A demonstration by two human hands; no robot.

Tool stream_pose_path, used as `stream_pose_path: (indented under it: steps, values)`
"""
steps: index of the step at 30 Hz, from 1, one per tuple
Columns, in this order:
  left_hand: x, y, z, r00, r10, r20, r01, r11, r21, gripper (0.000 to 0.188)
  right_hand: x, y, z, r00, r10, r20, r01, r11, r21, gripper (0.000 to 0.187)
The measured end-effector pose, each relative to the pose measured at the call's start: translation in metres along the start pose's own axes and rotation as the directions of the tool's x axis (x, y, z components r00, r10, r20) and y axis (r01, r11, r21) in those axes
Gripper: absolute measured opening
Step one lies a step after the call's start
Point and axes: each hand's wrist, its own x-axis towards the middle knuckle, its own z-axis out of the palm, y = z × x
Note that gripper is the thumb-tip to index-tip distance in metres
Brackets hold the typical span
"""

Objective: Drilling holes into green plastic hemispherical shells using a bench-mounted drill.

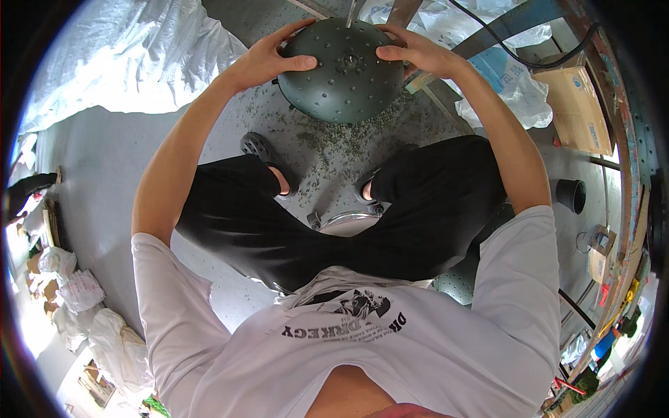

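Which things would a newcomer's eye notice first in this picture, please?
First, the dark green dotted dome at the top centre, gripped between the left hand and the right hand. Next, the green scraps scattered on the floor below it, and the bright white sheeting at upper left.

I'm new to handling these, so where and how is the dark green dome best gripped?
Grip the dark green dome by its opposite flanks, left hand from the left, right hand from the right, thumbs on the curved face and fingers toward the far edge. It is wide and rounded, so one hand alone would probably hold it less securely.
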Motion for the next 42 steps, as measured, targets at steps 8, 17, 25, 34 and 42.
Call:
stream_pose_path:
  steps: [8,17,25,34,42]
  values:
    - [-0.001,0.005,0.001,1.0,0.03,-0.002,-0.03,0.999,-0.027,0.09,0.003,0.005,-0.003,0.998,0.029,0.06,-0.029,1.0,0.002,0.094]
    - [-0.002,0.008,-0.004,0.998,-0.035,0.042,0.036,0.999,-0.026,0.08,0.002,0.002,0.001,1.0,-0.001,0.019,0.001,0.999,0.043,0.103]
    - [-0.002,0.013,-0.006,0.999,-0.033,0.04,0.032,0.999,0.008,0.081,0.003,0.006,0.002,1.0,-0.001,0.024,0.001,0.999,0.038,0.104]
    - [-0.002,0.019,-0.005,0.998,-0.059,0.035,0.058,0.998,0.031,0.08,-0.003,-0.002,0.002,1.0,0.019,-0.002,-0.019,0.999,0.05,0.1]
    - [-0.002,0.018,-0.008,0.999,-0.028,0.034,0.025,0.996,0.084,0.083,-0.007,-0.009,0.005,0.999,0.03,-0.028,-0.03,1.0,0.005,0.097]
